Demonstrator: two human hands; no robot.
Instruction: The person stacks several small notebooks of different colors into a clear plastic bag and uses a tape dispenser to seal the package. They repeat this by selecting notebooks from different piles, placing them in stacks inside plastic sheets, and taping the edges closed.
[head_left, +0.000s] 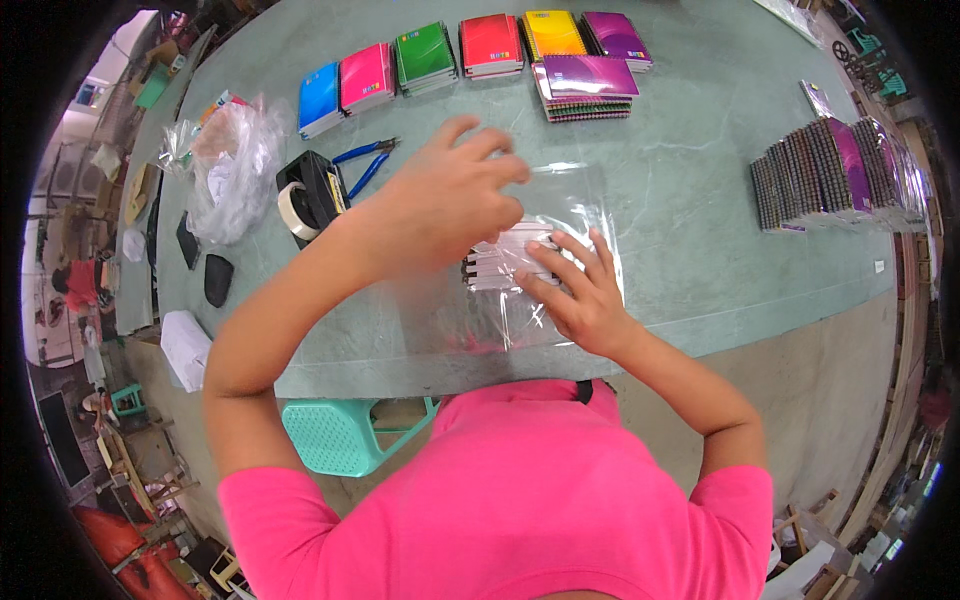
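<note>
In front of me, a short stack of notebooks point(487, 268) lies on a clear plastic sheet point(572, 185), its pale page edges showing through the film. My right hand point(585, 300) rests on the stack's right side, fingers spread over the film. Above its far left side hovers my left hand point(450, 200), slightly blurred. Its outer fingers are raised and apart, while the index finger and thumb seem pinched together. Anything between them is hidden.
Colourful spiral notebooks point(425, 58) form a row of stacks along the far side. More notebooks point(815, 172) stand at right. A black tape dispenser point(312, 195), blue-handled pliers point(368, 165) and a crumpled plastic bag point(235, 170) lie left. Below is a turquoise stool point(335, 435).
</note>
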